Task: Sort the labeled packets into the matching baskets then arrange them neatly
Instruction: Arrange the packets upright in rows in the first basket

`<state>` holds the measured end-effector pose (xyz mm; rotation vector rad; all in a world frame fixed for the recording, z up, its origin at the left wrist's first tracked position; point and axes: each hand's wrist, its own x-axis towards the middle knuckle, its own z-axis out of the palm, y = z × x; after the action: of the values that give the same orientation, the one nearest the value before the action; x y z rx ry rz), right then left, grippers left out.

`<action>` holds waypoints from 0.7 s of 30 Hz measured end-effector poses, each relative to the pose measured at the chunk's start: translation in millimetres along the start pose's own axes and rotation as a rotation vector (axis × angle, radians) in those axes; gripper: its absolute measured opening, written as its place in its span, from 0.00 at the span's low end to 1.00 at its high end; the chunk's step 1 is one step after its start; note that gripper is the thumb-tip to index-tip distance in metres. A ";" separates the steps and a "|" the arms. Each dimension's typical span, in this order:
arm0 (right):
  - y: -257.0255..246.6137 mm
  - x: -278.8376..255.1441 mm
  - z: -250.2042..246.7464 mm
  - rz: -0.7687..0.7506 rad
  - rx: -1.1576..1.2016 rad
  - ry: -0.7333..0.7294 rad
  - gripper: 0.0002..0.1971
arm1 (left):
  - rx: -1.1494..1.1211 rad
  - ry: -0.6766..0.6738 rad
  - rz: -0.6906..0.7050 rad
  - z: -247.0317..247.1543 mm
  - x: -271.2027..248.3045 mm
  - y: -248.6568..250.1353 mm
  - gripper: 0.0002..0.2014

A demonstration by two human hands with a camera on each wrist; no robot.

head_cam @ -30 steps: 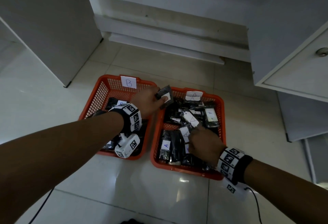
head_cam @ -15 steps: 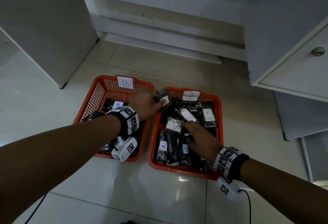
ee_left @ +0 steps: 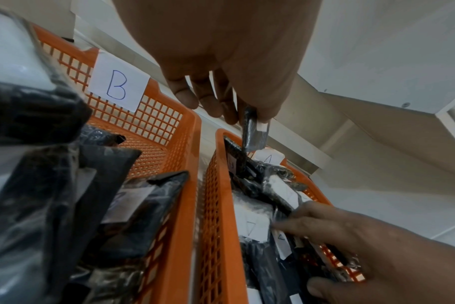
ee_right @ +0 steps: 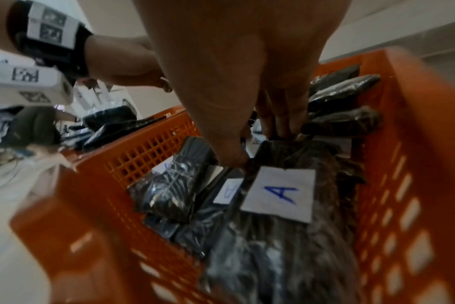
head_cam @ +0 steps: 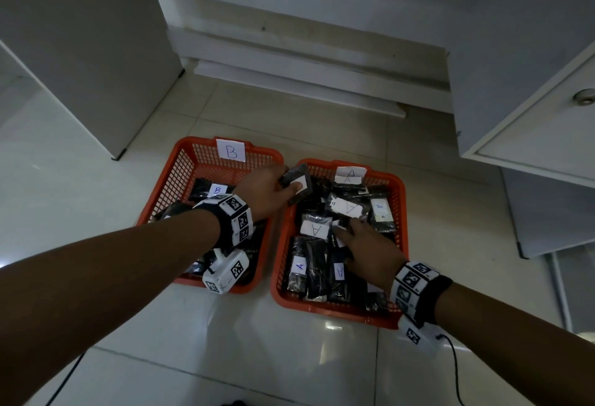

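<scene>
Packet (head_cam: 297, 182) pinched by left hand (head_cam: 264, 190); right hand (head_cam: 370, 249) among A-basket (head_cam: 401, 212) packets.

Two baskets stand side by side on the floor (head_cam: 322, 357), nearly touching: the B basket (head_cam: 180, 174) on the left, the A basket (head_cam: 397, 199) on the right. Packets lie in both. The left hand (head_cam: 264, 193) holds one packet (head_cam: 297, 182) over the gap at the far end. The right hand (head_cam: 370, 252) rests on packets inside the A basket. A cabinet (head_cam: 531, 148) stands far right.
</scene>
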<state>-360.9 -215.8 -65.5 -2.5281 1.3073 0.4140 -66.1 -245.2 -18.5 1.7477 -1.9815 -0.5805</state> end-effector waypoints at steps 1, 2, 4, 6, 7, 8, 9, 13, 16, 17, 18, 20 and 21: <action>0.7 1.4 -0.1 -0.001 0.021 0.002 0.42 | 0.001 0.003 0.001 -0.4 0.2 0.2 0.13; 0.9 2.7 -0.9 -0.002 0.031 -0.002 0.42 | 0.002 0.005 0.001 -1.2 0.3 0.8 0.13; 0.0 5.2 -3.3 -0.008 0.019 -0.012 0.37 | 0.005 0.010 0.004 -1.5 0.7 1.2 0.14; -0.6 8.4 -6.0 0.011 0.019 -0.028 0.30 | 0.014 0.011 0.009 -0.8 0.8 0.2 0.15; -0.7 9.7 -7.4 0.013 0.029 -0.045 0.27 | 0.018 0.010 0.014 -0.1 0.6 -0.9 0.15; -0.9 10.6 -8.8 0.002 0.043 -0.069 0.25 | 0.019 0.007 0.017 0.1 0.3 -1.7 0.16; -0.3 11.7 -8.9 -0.024 0.059 -0.097 0.25 | 0.016 0.005 0.018 0.4 0.1 -3.0 0.16; 0.2 11.0 -9.9 -0.092 -0.013 -0.144 0.28 | 0.011 -0.006 0.010 -0.5 0.0 -6.1 0.15; -2.1 11.6 -12.5 -0.052 -0.143 -0.026 0.27 | -0.002 -0.010 0.011 -1.8 -0.2 -7.3 0.15; -2.5 12.4 -13.8 -0.031 -0.168 -0.007 0.27 | 0.000 -0.007 0.007 -2.4 -0.5 -7.1 0.14; -2.8 13.0 -15.3 -0.012 -0.192 -0.001 0.27 | 0.006 -0.002 0.004 -3.2 -1.0 -6.2 0.14; -2.8 14.2 -17.6 0.006 -0.228 0.016 0.27 | 0.015 0.006 0.003 -3.8 -1.6 -4.4 0.14; -2.9 15.0 -18.9 0.007 -0.224 0.024 0.28 | 0.016 0.009 0.003 -3.5 -1.6 -3.9 0.14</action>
<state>-347.8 -232.2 -53.2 -2.7184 1.3473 0.5622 -60.7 -244.2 -17.9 1.7535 -1.9876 -0.5568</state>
